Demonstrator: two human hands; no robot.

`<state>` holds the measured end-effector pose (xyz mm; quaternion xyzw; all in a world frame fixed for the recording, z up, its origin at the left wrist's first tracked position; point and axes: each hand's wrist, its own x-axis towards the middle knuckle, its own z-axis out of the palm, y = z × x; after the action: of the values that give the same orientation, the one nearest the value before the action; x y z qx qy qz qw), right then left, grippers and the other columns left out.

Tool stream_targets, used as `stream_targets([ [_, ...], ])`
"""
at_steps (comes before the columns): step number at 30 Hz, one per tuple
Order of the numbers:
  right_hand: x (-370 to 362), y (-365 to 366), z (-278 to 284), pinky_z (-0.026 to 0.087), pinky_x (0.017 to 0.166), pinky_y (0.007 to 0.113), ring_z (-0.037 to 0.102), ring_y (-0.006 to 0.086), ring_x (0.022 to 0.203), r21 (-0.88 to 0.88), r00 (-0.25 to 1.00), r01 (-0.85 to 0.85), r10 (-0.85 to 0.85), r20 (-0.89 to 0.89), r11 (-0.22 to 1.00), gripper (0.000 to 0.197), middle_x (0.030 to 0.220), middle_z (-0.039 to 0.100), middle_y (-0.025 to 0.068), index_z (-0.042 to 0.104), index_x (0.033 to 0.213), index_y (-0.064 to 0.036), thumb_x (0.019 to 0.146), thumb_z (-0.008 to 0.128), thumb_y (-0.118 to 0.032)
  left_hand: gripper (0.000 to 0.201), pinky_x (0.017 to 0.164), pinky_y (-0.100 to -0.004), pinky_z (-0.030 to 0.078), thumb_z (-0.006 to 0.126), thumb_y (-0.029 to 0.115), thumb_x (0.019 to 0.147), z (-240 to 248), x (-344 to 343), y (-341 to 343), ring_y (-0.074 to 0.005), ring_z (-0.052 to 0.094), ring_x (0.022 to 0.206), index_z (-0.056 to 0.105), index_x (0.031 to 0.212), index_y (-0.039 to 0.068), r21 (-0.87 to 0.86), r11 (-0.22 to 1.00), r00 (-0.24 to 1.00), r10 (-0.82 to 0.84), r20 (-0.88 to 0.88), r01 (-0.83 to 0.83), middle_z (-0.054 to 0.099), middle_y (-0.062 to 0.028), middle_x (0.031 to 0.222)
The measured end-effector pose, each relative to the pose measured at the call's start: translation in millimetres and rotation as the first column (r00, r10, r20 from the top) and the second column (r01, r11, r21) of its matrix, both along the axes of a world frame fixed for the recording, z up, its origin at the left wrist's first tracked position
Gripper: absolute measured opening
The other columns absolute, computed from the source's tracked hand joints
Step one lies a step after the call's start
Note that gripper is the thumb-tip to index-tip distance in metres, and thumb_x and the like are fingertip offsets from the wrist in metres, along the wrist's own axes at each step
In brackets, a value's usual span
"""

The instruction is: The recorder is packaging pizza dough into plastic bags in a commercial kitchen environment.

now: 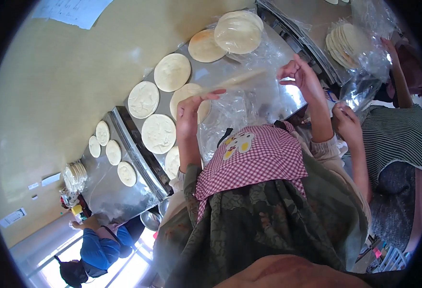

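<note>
Between my two hands a pale round flatbread (pixel 243 78) shows nearly edge-on above the metal table, smeared by motion. My left hand (pixel 190 113) is over the near side, fingers stretched out toward the bread's left end; whether they touch it I cannot tell. Beyond its other end my right hand (pixel 301 79) is raised, fingers apart and partly bent, gripping nothing. Partly beneath my left hand lies another flatbread (pixel 184 102). Clear plastic bags (pixel 228 113) lie crumpled between my hands, in front of my checked apron. At the far end, flatbreads (pixel 239 32) are stacked on plastic.
More flatbreads (pixel 158 133) lie on the metal table (pixel 201 76) along the wall. Raised metal edges (pixel 134 149) separate the tables. At right, a person's hand (pixel 348 120) is close to my right arm, beside bagged bread (pixel 343 45). Another person (pixel 98 247) works lower left.
</note>
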<state>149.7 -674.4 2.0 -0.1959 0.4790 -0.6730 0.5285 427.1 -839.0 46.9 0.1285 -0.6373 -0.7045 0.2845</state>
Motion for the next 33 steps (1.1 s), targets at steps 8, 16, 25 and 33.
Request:
stream_targets([
  [8,86.5,-11.2,-89.7,0.041,0.084,0.04,0.052,0.0258,0.097,0.026,0.462,-0.521,0.256,0.849,0.853,0.065,0.112,0.049,0.0144,0.037,0.121,-0.0038,0.077,0.052,-0.049,0.021,0.091,-0.0354,0.033,0.047,0.012,0.081,-9.4,-21.8,26.2,-0.025,0.051,0.099,0.064,0.084,-0.001,-0.069,0.959,0.961,-0.271,0.053,0.274,0.059,-0.0149,0.1],
  [16,-14.4,-71.9,-93.4,0.044,0.082,0.03,0.051,0.0189,0.1,-0.128,0.961,0.118,-0.081,0.265,0.985,0.05,0.114,0.049,0.0074,0.036,0.123,-0.0061,0.078,0.056,-0.006,0.031,0.08,-0.031,0.041,0.048,0.024,0.084,-8.4,-47.7,9.1,-0.0242,0.055,0.093,0.062,0.087,-0.004,-0.283,0.858,0.902,-0.389,0.187,0.429,0.057,-0.0152,0.104],
  [25,-117.0,-127.2,-158.8,0.043,0.082,0.039,0.049,0.0246,0.102,0.11,0.68,0.54,-0.355,-0.642,0.834,0.074,0.113,0.049,0.0129,0.031,0.125,-0.0063,0.067,0.07,-0.029,0.062,0.078,-0.0293,0.043,0.039,0.043,0.087,-153.1,-91.9,-36.4,-0.0205,0.053,0.099,0.031,0.126,-0.004,-0.266,0.964,0.778,0.153,0.609,0.019,0.052,-0.0205,0.111],
  [33,-39.4,-112.4,-157.8,0.043,0.082,0.036,0.05,0.0251,0.101,0.675,0.819,0.534,-0.508,-0.266,0.509,0.088,0.114,0.047,0.0176,0.03,0.125,-0.0027,0.059,0.074,-0.04,0.077,0.079,-0.0322,0.04,0.042,0.056,0.08,-180.1,-124.9,-34.5,-0.0238,0.051,0.097,0.019,0.133,0.006,0.264,0.916,0.826,0.114,0.552,-0.303,0.039,-0.016,0.124],
])
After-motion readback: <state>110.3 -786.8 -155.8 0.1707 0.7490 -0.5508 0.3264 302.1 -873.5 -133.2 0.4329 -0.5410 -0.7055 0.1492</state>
